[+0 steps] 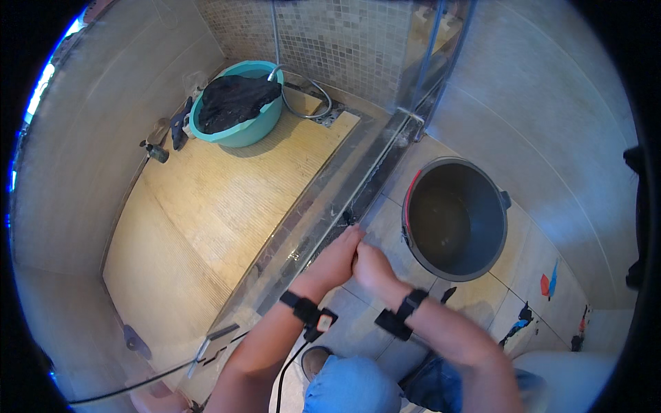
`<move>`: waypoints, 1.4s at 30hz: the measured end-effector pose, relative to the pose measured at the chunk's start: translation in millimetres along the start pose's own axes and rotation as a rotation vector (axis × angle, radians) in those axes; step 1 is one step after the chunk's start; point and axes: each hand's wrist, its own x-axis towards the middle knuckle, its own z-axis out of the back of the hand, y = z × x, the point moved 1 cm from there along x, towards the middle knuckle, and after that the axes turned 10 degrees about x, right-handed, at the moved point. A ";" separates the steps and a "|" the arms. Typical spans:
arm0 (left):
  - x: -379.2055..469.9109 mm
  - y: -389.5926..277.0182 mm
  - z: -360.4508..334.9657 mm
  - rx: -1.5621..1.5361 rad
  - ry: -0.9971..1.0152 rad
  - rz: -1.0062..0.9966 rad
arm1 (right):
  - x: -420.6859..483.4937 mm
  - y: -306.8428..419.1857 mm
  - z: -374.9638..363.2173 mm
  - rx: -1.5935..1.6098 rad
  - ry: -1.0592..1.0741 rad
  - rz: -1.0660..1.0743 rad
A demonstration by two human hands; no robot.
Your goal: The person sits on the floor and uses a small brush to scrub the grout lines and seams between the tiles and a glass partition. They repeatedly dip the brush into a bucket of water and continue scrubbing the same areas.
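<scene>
My left hand (333, 260) and my right hand (374, 266) are pressed together over the black shower threshold (374, 178). Their fingers are curled and mostly hidden by the backs of the hands. A small dark piece (349, 217) shows just beyond the fingertips; whether it is held cannot be told. Straps with black devices are on both wrists. To the right of my hands, a large grey bucket (488, 227) with a red-gripped handle stands on the tiles, with murky liquid inside. A turquoise basin (250, 133) holding a dark wet cloth (237, 100) sits in the shower, with a shower head at its rim.
A shower hose (326, 98) loops beside the basin near an uncovered drain area. Bottles (157, 153) and a dark brush-like item (179, 126) stand along the left wall. Glass panel edges and a metal rail border the threshold. Dark, red and blue scraps (521, 322) lie at right.
</scene>
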 end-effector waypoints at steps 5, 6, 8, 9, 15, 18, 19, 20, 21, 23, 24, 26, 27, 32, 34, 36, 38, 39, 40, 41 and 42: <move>-33.7 8.2 -21.3 0.107 -0.012 0.004 | -33.7 -15.9 -47.4 0.101 -0.213 0.038; -31.2 9.8 -23.0 0.104 -0.017 -0.001 | -32.7 -18.9 -49.4 0.058 -0.212 0.009; -20.2 12.0 -24.7 0.079 -0.019 -0.011 | -22.5 -25.4 -46.5 0.017 -0.229 -0.028; -8.1 14.3 -25.0 0.058 -0.021 -0.017 | -14.6 -29.2 -41.5 -0.042 -0.242 -0.020; 34.0 5.4 -22.2 0.059 -0.005 0.045 | 10.0 -35.0 -21.8 -0.089 -0.239 -0.004; 8.2 -2.3 -17.4 0.042 0.008 0.134 | -9.3 -26.8 -33.6 -0.072 -0.183 -0.013; -3.1 -4.4 -16.1 0.042 0.013 0.153 | -17.7 -24.0 -38.5 -0.026 -0.178 -0.023; -8.7 -4.0 -15.8 0.054 0.016 0.166 | -25.0 -21.1 -43.0 -0.001 -0.182 -0.013; -10.5 -2.5 -16.3 0.044 0.008 0.153 | -28.0 -19.7 -46.3 0.007 -0.182 -0.010; -10.6 0.4 -16.6 0.054 0.008 0.128 | -23.9 -19.6 -48.3 0.018 -0.197 -0.022; -4.5 2.6 -16.9 0.027 -0.019 0.098 | -17.3 -21.4 -45.9 0.003 -0.205 -0.038; 17.0 8.8 -19.2 0.016 -0.025 0.082 | -1.2 -26.5 -38.1 -0.010 -0.234 -0.063; 26.8 9.7 -19.9 -0.026 -0.035 0.067 | 9.5 -29.5 -32.5 -0.006 -0.256 -0.067; 37.5 3.7 -13.5 -0.025 -0.002 0.143 | 16.2 -30.1 -31.8 0.173 -0.307 -0.026; 23.4 -0.6 -8.9 -0.022 0.013 0.199 | 1.3 -25.0 -49.7 0.264 -0.329 -0.005; 2.1 -4.1 -4.0 -0.013 0.058 0.256 | -16.0 -24.3 -66.9 0.223 -0.231 -0.037; -10.5 -10.0 -5.8 -0.022 0.033 0.272 | -24.3 -28.6 -77.3 0.078 -0.128 -0.035; -13.2 -12.0 -7.9 -0.012 0.044 0.301 | -27.7 -29.5 -79.6 0.067 -0.182 0.026; -9.4 -13.3 -11.6 0.029 0.012 0.267 | -24.4 -32.7 -77.8 0.053 -0.241 0.077; -0.4 -14.2 -17.4 0.079 -0.002 0.245 | -21.0 -36.6 -72.2 0.011 -0.262 0.104; 9.0 -14.5 -21.6 0.127 -0.015 0.221 | -16.9 -39.5 -64.9 -0.030 -0.285 0.129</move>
